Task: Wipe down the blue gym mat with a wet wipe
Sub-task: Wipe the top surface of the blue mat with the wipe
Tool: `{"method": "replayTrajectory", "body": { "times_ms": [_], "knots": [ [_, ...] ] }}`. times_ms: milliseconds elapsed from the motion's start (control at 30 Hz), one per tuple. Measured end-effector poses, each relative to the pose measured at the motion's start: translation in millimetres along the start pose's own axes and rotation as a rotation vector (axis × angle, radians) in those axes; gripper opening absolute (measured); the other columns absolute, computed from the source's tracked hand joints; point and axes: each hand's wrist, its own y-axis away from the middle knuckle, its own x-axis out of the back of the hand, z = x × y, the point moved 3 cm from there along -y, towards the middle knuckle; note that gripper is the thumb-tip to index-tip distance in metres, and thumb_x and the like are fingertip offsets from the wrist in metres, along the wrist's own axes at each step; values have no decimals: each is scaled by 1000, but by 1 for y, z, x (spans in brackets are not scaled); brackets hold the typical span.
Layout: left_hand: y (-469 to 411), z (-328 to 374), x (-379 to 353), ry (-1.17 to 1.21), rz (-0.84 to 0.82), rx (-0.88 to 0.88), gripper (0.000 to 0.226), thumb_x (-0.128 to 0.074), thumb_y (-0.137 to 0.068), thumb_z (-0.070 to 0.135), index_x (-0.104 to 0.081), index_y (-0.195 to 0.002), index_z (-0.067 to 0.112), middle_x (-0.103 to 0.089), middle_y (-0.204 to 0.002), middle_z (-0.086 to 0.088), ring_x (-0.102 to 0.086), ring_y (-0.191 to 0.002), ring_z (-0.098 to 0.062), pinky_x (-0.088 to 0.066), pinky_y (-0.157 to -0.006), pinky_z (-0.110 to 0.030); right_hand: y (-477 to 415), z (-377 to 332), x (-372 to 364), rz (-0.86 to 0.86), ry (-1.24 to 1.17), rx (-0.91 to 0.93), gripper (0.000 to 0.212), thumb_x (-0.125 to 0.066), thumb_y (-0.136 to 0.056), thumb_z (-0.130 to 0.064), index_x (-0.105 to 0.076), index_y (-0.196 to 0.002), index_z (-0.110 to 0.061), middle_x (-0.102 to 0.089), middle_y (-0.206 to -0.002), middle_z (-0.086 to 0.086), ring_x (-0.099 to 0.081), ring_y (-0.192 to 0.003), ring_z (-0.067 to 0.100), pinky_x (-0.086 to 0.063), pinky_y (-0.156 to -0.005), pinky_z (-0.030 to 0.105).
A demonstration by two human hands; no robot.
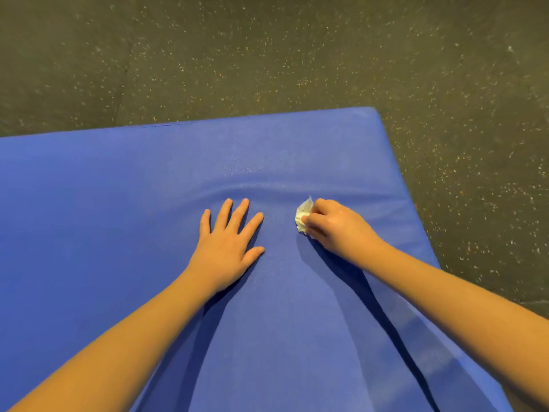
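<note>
Underneath, the speckled floor point(267, 55) carries the blue mat point(89, 203), soft and dented under pressure. Near its far right corner, the left hand point(228, 248) presses flat, fingers spread; the right hand point(332, 227) pinches the wipe point(303, 215), limp, light, bunched for grip.

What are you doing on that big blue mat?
A person is cleaning the blue gym mat that lies on a dark speckled floor. The right hand holds a scrunched-up white wet wipe against the mat, near its far right corner. The left hand rests flat on the mat beside it, fingers spread. Both hands are close together on the mat.
</note>
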Motion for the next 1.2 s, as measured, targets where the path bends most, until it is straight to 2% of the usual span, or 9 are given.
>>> {"method": "replayTrajectory", "body": {
  "times_ms": [133,267,367,467,567,700,867,1000,1200],
  "knots": [
    [-36,-6,15,4,0,-4,89,7,-76,67,-9,-154,28,0,-162,-4,2,-148,-31,-4,-115,-57,-46,19,5,140,-32,-245,14,-66,-78,3,-57,-68,0,-52,-79,16,-50,-57,32,-38,-45,30],
    [-61,-8,27,-108,-73,-20,96,14,-69,69,3,-154,28,8,-162,-5,3,-147,-32,-8,-112,-58,-56,24,0,95,-44,-149,20,-62,-77,4,-52,-60,3,-50,-73,22,-46,-48,36,-40,-40,34],
    [-66,-13,35,-223,-73,-104,95,7,-74,71,-14,-154,23,-14,-158,-13,-21,-138,-37,-26,-101,-54,-53,31,3,27,-73,-32,20,-60,-81,-1,-51,-63,1,-49,-76,19,-49,-52,36,-42,-41,34],
    [-83,-18,38,-219,120,-189,76,-19,-85,67,-55,-125,13,-52,-119,-15,-47,-96,-33,-40,-73,-45,-53,36,-2,9,-63,-8,16,-57,-87,-7,-57,-73,1,-50,-85,17,-53,-63,37,-50,-48,44],
    [-102,-8,38,-102,255,7,58,-29,-86,57,-57,-106,10,-50,-95,-8,-44,-83,-29,-35,-69,-41,-49,43,-3,-43,-117,40,10,-53,-87,-10,-59,-84,-3,-49,-93,12,-54,-73,33,-53,-61,49],
    [-101,1,28,158,462,118,44,-40,-88,38,-58,-114,6,-51,-104,-9,-45,-98,-30,-30,-89,-42,-71,60,5,-27,-116,53,14,-53,-79,2,-55,-83,-11,-46,-93,5,-48,-78,26,-47,-53,41],
    [-102,-3,28,261,472,114,44,-43,-89,33,-58,-118,3,-51,-127,-14,-43,-122,-34,-30,-106,-56,-125,82,7,281,-110,-298,9,-58,-79,4,-63,-83,-3,-55,-90,16,-53,-76,37,-49,-58,41],
    [-102,-3,24,244,433,124,51,-40,-89,34,-56,-126,3,-49,-135,-15,-40,-130,-34,-26,-110,-58,-138,49,-4,40,-72,120,10,-61,-79,1,-65,-83,-7,-56,-88,13,-50,-71,31,-41,-52,34],
    [-102,-4,24,256,442,126,50,-41,-90,33,-56,-127,3,-50,-136,-14,-41,-132,-34,-25,-111,-58,-182,113,27,124,159,-532,13,-51,-90,-3,-62,-92,3,-48,-114,18,-47,-98,34,-37,-65,36]
  ]
}}
